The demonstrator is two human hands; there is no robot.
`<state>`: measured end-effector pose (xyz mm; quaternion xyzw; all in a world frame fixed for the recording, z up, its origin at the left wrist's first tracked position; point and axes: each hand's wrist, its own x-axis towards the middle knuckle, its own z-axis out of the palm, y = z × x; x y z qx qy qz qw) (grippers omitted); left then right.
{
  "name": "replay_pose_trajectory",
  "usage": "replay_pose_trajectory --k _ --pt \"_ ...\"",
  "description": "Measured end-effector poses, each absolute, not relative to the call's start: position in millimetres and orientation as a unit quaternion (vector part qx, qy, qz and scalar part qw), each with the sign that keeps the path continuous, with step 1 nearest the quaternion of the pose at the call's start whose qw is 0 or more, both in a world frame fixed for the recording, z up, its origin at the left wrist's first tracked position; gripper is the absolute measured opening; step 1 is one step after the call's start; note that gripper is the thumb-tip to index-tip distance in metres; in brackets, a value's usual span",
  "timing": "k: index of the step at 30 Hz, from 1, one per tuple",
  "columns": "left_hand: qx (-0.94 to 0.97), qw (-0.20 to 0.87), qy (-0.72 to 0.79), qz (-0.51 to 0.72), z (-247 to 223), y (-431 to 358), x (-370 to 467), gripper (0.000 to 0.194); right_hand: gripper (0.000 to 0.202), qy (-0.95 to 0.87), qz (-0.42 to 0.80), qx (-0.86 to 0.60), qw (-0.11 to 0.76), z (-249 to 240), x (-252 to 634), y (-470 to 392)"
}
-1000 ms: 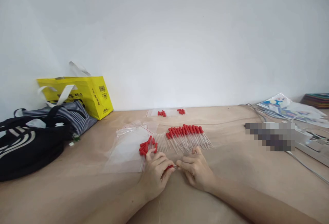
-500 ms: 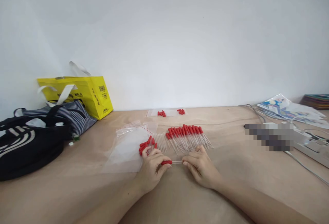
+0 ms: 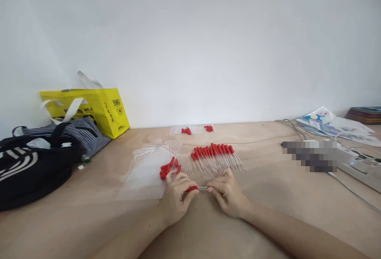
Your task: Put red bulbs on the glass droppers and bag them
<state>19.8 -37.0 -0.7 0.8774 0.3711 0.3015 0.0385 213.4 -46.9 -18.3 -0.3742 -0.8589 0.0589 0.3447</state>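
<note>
1. Illumination: bright, diffuse, nearly neutral; source outside the field of view.
2. Wall [image 3: 190, 60]: brightest around its centre, falling to grey toward the upper corners.
3. Shadows: soft-edged, on the table [image 3: 297, 195] beside the right forearm [image 3: 282, 224].
4. Glare: faint whitish sheen on the plastic bag [image 3: 143, 175].
5. Sharpness: moderate; lettering on the yellow bag [image 3: 112, 113] soft, held clear tube [image 3: 203, 188] weakly defined.
6. Distortion: wide-angle stretching at the side edges.
7. Masking: coarse pixel blocks [image 3: 309, 158] at right.
</note>
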Motion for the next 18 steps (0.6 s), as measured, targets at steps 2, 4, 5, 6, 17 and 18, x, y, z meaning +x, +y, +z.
replay_pose_trajectory --k 2,4,5,6,17,18 --pt "0.871 0.04 0.384 0.305 -0.2 -35.2 19.4 0.014 0.025 -0.86 0.053 -0.38 0.337 -15.4 213.4 -45.9" --pt "0.868 0.04 0.391 0.303 0.2 -33.4 18.2 0.014 0.024 -0.863 0.031 -0.391 0.318 -11.8 214.8 -45.0" --pt "0.868 0.039 0.392 0.301 0.1 -32.6 17.4 0.015 0.023 -0.865 0.017 -0.397 0.306 -10.2 215.9 -44.7" --pt "0.869 0.038 0.392 0.299 0.0 -31.9 16.5 0.015 0.021 -0.868 0.003 -0.402 0.292 -9.0 217.1 -44.5" --pt "0.737 -0.064 0.565 0.366 1.5 -12.0 -9.0 0.02 0.024 -0.759 0.027 -0.575 0.304 -7.8 198.7 -9.0" --pt "0.734 -0.068 0.575 0.355 1.5 -10.0 -11.2 0.018 0.026 -0.75 0.022 -0.588 0.302 -6.8 193.4 -3.5"
